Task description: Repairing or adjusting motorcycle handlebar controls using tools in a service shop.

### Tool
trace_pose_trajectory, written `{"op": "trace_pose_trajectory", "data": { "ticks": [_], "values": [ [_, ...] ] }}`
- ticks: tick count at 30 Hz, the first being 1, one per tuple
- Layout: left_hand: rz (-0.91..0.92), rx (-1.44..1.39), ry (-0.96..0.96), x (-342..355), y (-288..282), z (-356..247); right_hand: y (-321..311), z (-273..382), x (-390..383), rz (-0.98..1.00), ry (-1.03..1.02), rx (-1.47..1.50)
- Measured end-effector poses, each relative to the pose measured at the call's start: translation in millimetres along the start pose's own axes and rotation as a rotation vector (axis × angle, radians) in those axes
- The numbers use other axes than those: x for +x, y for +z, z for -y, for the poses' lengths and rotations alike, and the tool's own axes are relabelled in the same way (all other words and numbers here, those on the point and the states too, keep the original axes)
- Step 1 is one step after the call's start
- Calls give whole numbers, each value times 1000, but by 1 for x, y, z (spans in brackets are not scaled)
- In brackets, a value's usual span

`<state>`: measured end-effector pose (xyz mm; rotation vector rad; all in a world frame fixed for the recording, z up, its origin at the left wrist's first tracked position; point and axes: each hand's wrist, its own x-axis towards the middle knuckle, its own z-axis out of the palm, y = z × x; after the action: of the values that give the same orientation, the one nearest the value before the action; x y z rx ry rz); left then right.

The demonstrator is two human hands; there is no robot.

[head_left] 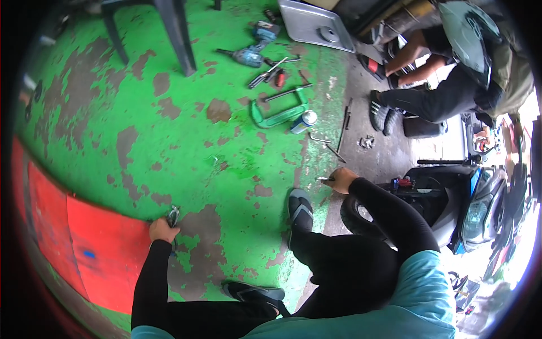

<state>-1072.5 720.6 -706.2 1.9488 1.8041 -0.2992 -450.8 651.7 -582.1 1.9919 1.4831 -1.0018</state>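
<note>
My left hand [162, 230] is low at the left, beside a red panel, its fingers closed round a shiny metal piece [174, 214] whose kind I cannot make out. Out to the right, near the scooter's wheel, my right hand [342, 181] pinches a small, thin metal piece [326, 179] that points left. The fingers largely cover it. Ahead of my right hand, a bent hex key [320, 139] and a thin rod [336, 153] lie on the floor. Beyond them are a spray can [305, 121] and a green C-clamp [278, 114].
Farther off lie a blue cordless power tool [248, 56], several hand tools [271, 73] and a metal tray [316, 25]. A dark plastic chair [178, 34] stands upper left. Red panels [107, 248] line the left. A scooter [451, 198] and other people [451, 93] occupy the right.
</note>
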Motion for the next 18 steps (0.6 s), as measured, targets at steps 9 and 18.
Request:
{"op": "trace_pose_trajectory", "data": {
  "ticks": [9, 18],
  "values": [
    [-54, 113, -110, -25, 17, -8, 55, -99, 88, -531, 428, 523],
    [106, -266, -308, -48, -9, -81, 40, -148, 173, -753, 596, 645]
  ]
}}
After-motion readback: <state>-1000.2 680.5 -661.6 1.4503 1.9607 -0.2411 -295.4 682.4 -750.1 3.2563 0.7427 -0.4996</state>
